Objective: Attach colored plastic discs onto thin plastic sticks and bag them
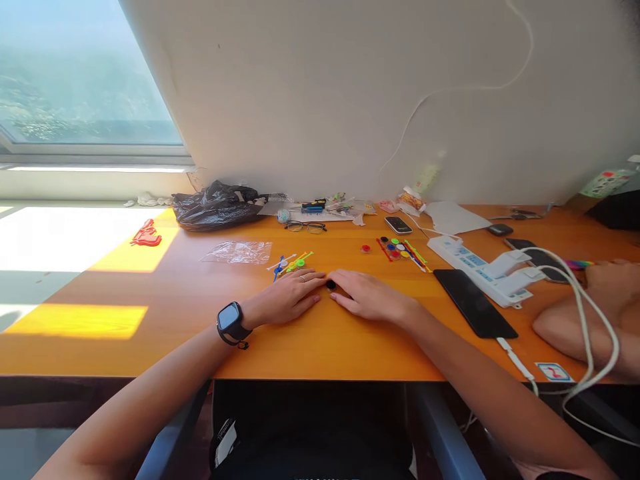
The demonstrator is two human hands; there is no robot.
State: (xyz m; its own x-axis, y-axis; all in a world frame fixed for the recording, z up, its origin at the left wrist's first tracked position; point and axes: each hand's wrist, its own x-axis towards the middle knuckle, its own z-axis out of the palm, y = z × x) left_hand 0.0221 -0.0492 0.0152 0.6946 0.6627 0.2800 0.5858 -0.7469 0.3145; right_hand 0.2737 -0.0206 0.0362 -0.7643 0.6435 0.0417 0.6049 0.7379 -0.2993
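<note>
My left hand [290, 297] lies flat on the orange table [165, 300], fingers stretched out to the right; a dark watch [231, 323] sits on its wrist. My right hand [365, 295] rests palm down opposite it, fingers pointing left. Between the two sets of fingertips lies a small black round piece [331, 285], touched by both hands but gripped by neither. Just beyond my left hand lie several thin coloured plastic sticks [293, 263]. Further right sits a cluster of small coloured round pieces [395, 249] and sticks [416, 256].
A black bag [217, 205], glasses [306, 227], a clear plastic bag [239, 252] and a phone [398, 225] lie toward the wall. A white power strip [475, 267] with cables and a black phone [474, 303] lie right. Another person's arm [575, 327] rests at the right edge.
</note>
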